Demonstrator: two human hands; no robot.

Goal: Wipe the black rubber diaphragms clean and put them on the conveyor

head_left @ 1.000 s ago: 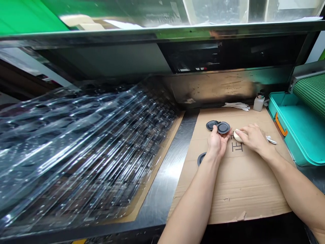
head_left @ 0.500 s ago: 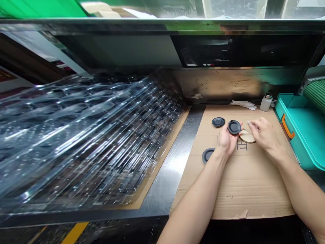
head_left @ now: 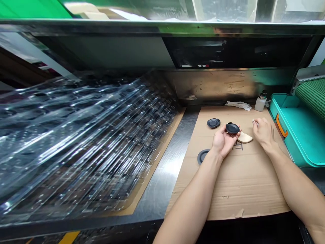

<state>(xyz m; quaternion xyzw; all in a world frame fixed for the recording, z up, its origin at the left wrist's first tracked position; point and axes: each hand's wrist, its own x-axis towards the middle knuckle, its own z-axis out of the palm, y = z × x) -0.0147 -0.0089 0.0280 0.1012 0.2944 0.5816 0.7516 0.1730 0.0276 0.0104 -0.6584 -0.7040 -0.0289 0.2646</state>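
Note:
My left hand point(head_left: 223, 140) is turned palm up, holding a round black plastic part point(head_left: 232, 128) with a small tab at its rim. A little to the right, my right hand point(head_left: 263, 131) is closed in a pinch; a small pale tip point(head_left: 254, 122) sticks out of it, too little showing to name. Under the fingers of my left hand, partly hidden, lies a flat cream-coloured round pad point(head_left: 245, 137) on the cardboard point(head_left: 236, 186). A similar black part point(head_left: 213, 123) lies to the left, and a black ring-shaped disc point(head_left: 203, 156) is half covered by my left forearm.
Clear plastic trays point(head_left: 101, 145) in a stack fill the left side. A teal bin point(head_left: 299, 135) with an orange handle stands on the right below a green conveyor belt point(head_left: 312, 98). White gloves point(head_left: 238, 105) and a small bottle point(head_left: 260, 102) sit at the back.
My right hand has drawn away from the black part, slightly to the right of the pad. The black part in my left hand is tipped flatter. The whole view has shifted a little.

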